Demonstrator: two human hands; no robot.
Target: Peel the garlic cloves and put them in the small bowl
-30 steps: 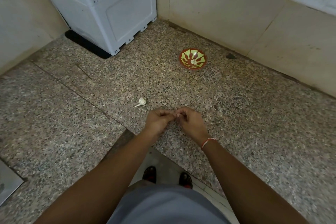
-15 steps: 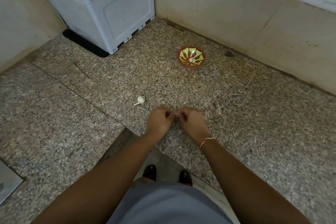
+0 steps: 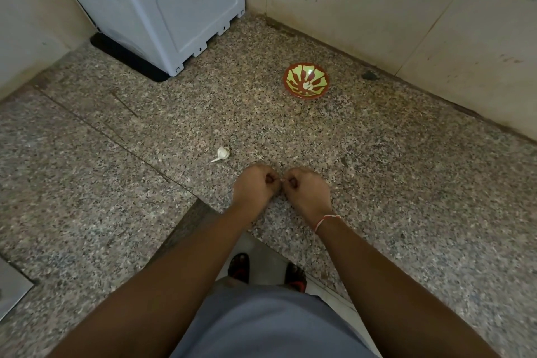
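Garlic head (image 3: 222,153) lies just upper-left of the left hand (image 3: 255,187); left and right hand (image 3: 307,190) curled, pinching a barely visible clove (image 3: 282,180) between them.

No text, label or number can be read anywhere.

Both hands, left (image 3: 255,184) and right (image 3: 308,189), pinch a garlic clove (image 3: 282,180) above the granite counter (image 3: 377,171).
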